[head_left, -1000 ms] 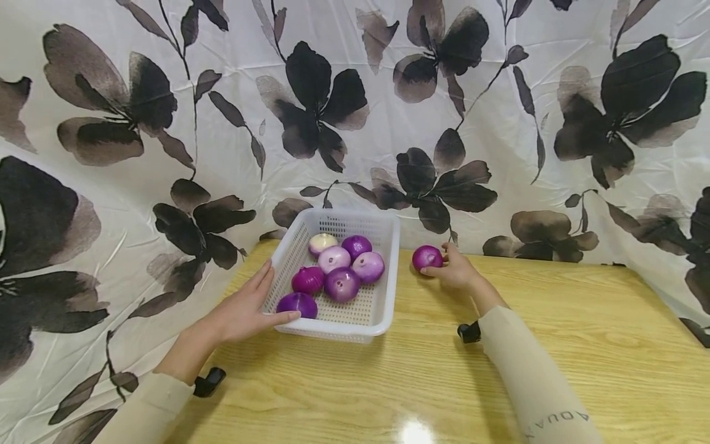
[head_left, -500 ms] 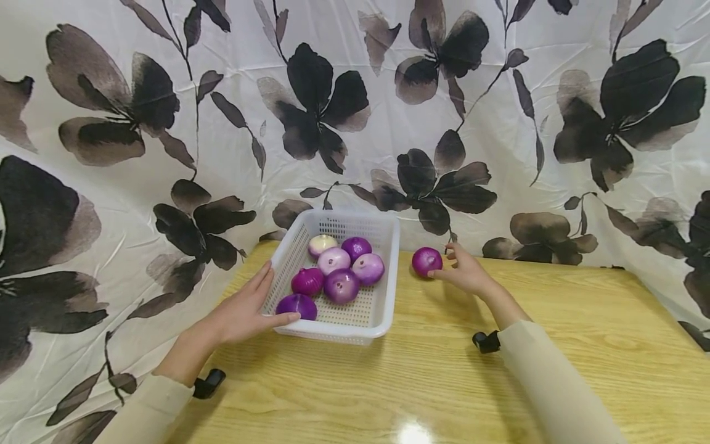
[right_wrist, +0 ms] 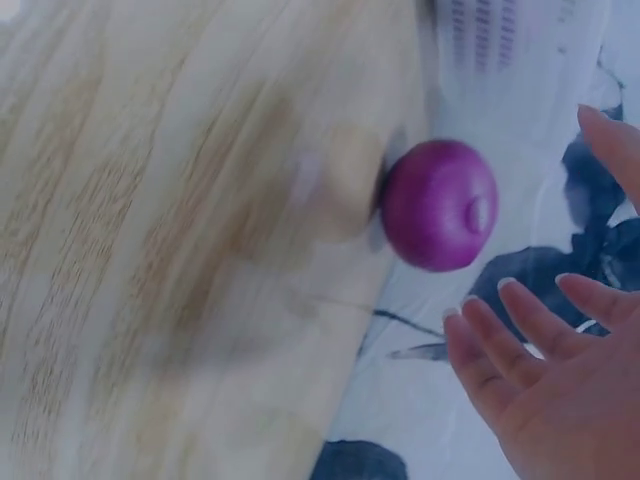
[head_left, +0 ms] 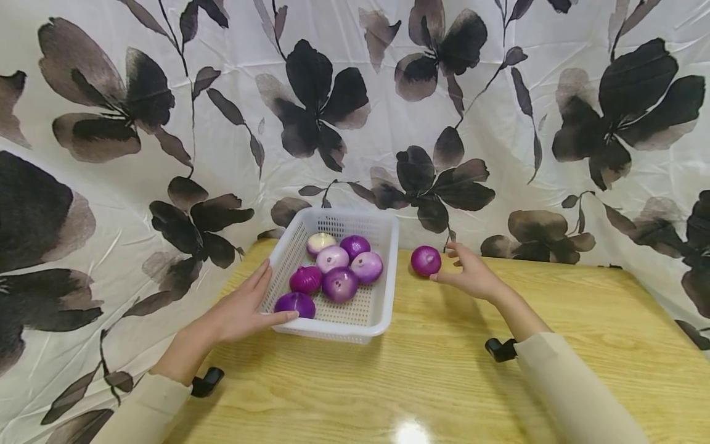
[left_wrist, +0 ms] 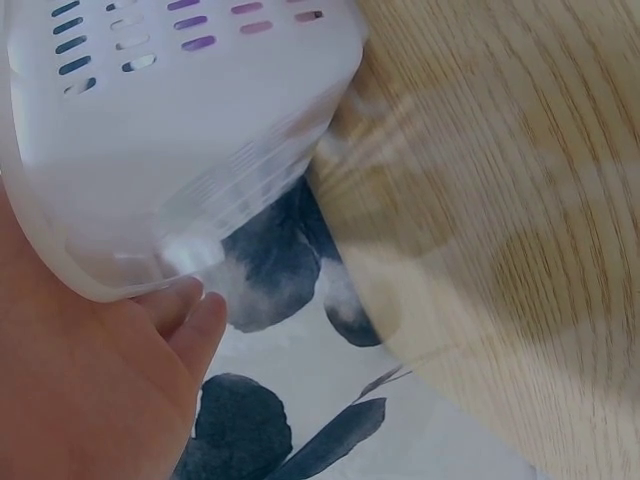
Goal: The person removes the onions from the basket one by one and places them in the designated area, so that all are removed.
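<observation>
A white perforated plastic basket (head_left: 388, 283) stands on the table with several peeled onions in it, mostly purple, like the front one (head_left: 340, 284). My left hand (head_left: 238, 314) holds its left side, thumb over the front left corner and fingers along the outer wall. In the left wrist view, two fingertips (left_wrist: 205, 320) show beneath the basket's rim. To the right of the basket, one purple onion (head_left: 426, 261) rests alone on the table. Just right of that onion is my right hand (head_left: 471, 271), fingers spread and holding nothing; the right wrist view shows a gap between them.
The light wood table (head_left: 444, 382) reaches back to a floral cloth (head_left: 344, 80) that hangs behind and along the left. A black wrist device (head_left: 501, 349) sits under the right forearm, another (head_left: 208, 382) beside the left.
My right hand has let go of the lone onion and drawn back to the right, its fingers opening. The onion stays by the basket. My left hand keeps its place on the basket.
</observation>
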The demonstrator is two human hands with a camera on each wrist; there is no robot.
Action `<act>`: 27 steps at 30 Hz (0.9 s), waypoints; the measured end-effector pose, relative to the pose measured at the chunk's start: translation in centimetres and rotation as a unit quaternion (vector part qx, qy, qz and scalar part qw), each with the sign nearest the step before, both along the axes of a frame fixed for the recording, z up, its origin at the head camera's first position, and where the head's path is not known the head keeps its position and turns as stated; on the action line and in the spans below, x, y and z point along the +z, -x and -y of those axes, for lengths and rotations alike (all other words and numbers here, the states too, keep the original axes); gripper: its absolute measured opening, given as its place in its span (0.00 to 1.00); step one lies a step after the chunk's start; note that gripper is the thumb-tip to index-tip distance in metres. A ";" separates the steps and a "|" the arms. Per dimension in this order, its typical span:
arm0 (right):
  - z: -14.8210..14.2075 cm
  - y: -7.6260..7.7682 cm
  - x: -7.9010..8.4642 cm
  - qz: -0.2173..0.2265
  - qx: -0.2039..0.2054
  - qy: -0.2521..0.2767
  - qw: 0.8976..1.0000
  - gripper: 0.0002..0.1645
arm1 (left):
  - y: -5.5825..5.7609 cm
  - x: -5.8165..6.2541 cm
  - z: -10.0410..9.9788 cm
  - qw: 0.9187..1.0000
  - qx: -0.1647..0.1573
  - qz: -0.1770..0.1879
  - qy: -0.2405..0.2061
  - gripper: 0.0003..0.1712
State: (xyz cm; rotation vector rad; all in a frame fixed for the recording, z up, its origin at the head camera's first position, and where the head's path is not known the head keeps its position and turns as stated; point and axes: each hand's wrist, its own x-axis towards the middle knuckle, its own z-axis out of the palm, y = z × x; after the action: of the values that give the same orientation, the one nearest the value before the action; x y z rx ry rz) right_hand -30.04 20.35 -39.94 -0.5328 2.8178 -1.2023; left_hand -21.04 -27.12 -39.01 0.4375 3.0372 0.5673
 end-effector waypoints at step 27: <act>5.0 -4.1 2.0 -0.105 0.121 0.055 0.986 0.34 | -0.2 0.1 -0.1 1.000 -0.001 -0.004 0.000 0.75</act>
State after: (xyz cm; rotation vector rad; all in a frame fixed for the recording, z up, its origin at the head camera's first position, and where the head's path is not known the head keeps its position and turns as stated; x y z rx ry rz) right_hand -25.89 15.35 -37.90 -1.0326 2.7527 -1.3260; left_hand -20.83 -26.98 -38.88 0.4425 3.0438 0.5676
